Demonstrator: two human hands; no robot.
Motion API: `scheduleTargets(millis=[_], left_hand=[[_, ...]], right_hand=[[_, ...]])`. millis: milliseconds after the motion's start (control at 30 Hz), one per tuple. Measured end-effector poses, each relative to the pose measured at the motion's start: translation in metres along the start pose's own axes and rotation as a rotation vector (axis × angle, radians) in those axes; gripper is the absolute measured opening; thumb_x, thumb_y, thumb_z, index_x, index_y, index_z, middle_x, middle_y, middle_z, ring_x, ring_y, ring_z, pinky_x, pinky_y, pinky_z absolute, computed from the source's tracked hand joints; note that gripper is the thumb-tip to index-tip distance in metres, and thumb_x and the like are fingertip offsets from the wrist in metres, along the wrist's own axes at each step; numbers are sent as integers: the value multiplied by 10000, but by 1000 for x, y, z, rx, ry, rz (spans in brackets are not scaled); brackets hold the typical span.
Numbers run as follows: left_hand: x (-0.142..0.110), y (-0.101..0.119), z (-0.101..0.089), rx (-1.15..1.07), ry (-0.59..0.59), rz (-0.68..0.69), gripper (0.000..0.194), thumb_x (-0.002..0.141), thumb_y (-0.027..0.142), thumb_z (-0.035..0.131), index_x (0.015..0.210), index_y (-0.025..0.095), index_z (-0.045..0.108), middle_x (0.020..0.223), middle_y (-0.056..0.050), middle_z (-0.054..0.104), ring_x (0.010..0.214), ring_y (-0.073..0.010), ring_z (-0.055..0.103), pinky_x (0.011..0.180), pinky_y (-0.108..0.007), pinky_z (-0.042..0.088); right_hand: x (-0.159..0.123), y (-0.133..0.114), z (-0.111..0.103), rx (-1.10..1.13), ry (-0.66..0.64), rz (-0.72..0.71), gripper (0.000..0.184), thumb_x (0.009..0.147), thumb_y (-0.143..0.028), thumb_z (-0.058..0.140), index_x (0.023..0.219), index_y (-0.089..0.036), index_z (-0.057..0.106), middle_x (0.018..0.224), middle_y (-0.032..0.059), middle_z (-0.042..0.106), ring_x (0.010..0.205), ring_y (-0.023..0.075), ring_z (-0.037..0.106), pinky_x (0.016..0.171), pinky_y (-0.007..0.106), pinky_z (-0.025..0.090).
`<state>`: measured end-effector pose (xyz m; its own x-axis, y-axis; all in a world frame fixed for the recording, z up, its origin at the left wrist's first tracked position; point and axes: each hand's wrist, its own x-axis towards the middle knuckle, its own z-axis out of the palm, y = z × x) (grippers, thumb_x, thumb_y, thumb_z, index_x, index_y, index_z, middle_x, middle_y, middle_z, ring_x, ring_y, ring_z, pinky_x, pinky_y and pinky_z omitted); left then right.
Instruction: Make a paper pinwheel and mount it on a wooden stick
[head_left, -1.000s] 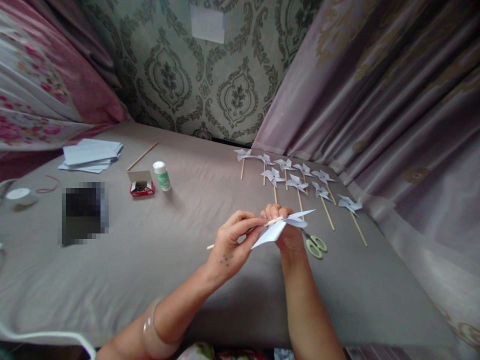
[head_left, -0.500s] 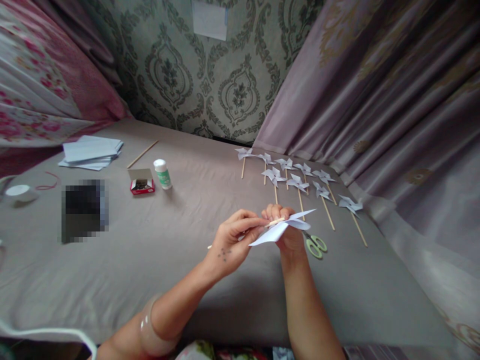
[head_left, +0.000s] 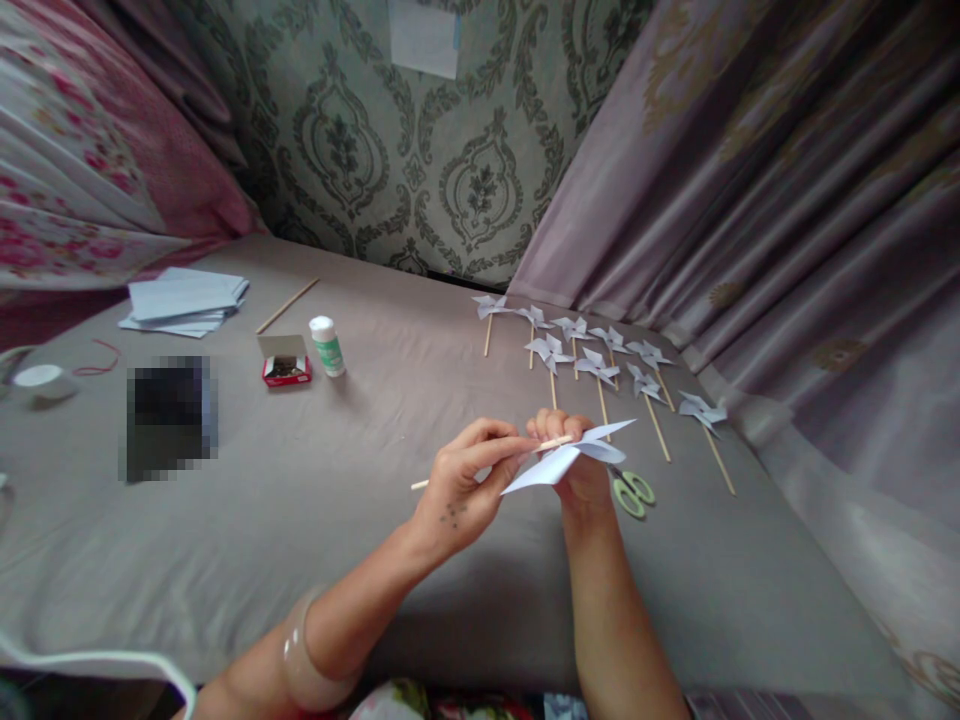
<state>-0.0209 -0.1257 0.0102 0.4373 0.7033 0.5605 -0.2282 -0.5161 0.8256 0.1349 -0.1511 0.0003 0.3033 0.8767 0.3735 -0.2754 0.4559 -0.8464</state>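
Note:
Between the fingers of my left hand [head_left: 469,485] runs a thin wooden stick [head_left: 556,442]; its other end pokes out to the left behind the hand. My right hand [head_left: 574,470] is closed around a white paper pinwheel [head_left: 551,468], whose blades spread in front of the palm. The stick's tip lies against the middle of the pinwheel, close to my right fingertips. The exact joint between stick and paper is hidden by my fingers. Green-handled scissors [head_left: 631,493] lie just right of my right wrist, their blades partly covered.
Several finished pinwheels on sticks [head_left: 598,366] lie at the back right. Left of centre are a glue bottle [head_left: 328,347], an open red box [head_left: 286,372] of small items and a lone stick [head_left: 288,306]. Farther left are stacked paper [head_left: 184,300] and a white roll [head_left: 43,382].
Both hands stay nearly in place. The stick has shifted slightly in my left hand, with more of it showing at each end. The pinwheel has barely moved.

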Motion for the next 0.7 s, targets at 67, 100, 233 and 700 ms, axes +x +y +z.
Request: scheduleTargets(millis=[67,100,233,700], left_hand=[[2,1,0,-77,-26,-87,173,867,232,599,932,187,753,863,-68,638,771,-126,602,667,-214,475],[2,2,-1,-113,-41,-125,169,859,243,611,920,181,756,861,-70,638,765,-129,602,660,-215,473],[4,3,-1,-176,-61,-190,170,842,274,635,898,181,765,857,-74,643,762,-138,605,660,-223,476],[4,1,0,-153,44,-125,146,843,250,629,907,191,747,869,-68,640,794,-134,596,697,-231,475]], right_hand=[[-1,-1,-1,-30,0,5,523,619,-495,794,496,-215,370,490,-66,292,521,127,314,548,275,329],[-1,-1,-1,-46,-2,8,530,624,-513,785,497,-215,365,489,-65,293,524,129,314,549,278,328],[-2,-3,-2,-99,12,18,561,616,-564,769,495,-219,344,493,-58,291,533,138,327,562,292,337],[0,1,-3,-10,78,86,384,566,-600,780,756,-310,616,710,-21,528,659,152,499,661,315,441]])
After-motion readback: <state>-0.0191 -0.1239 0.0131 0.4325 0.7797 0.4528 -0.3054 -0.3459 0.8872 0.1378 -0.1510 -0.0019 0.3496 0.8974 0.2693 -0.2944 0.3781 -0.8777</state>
